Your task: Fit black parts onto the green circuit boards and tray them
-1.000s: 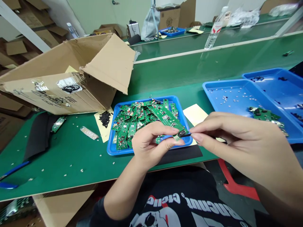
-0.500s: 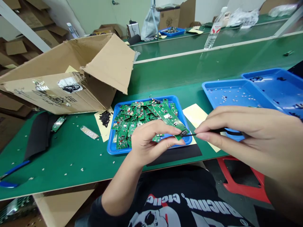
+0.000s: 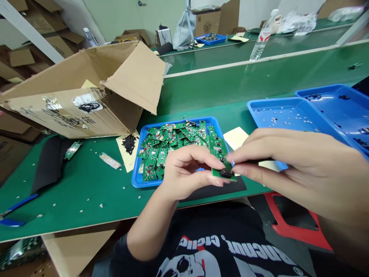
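My left hand (image 3: 188,171) pinches a long green circuit board (image 3: 218,153) by its near end, above the front edge of the green bench. My right hand (image 3: 294,169) is closed on a thin black tool (image 3: 261,160) whose tip meets a small black part (image 3: 226,173) at the board's near end. Just behind the hands sits a blue tray (image 3: 135,177) heaped with several green circuit boards (image 3: 170,144). A black mat (image 3: 215,189) lies under the hands.
A large open cardboard box (image 3: 83,90) lies on its side at the left. Two blue trays (image 3: 288,115) stand at the right. Yellow paper with small black parts (image 3: 128,143), blue-handled pliers (image 3: 15,209), a red stool (image 3: 291,219) and a water bottle (image 3: 261,34) are around.
The left hand has turned the board so it stands more upright, its near end lower. The right hand has moved in closer, bringing the tool tip onto the board's end.
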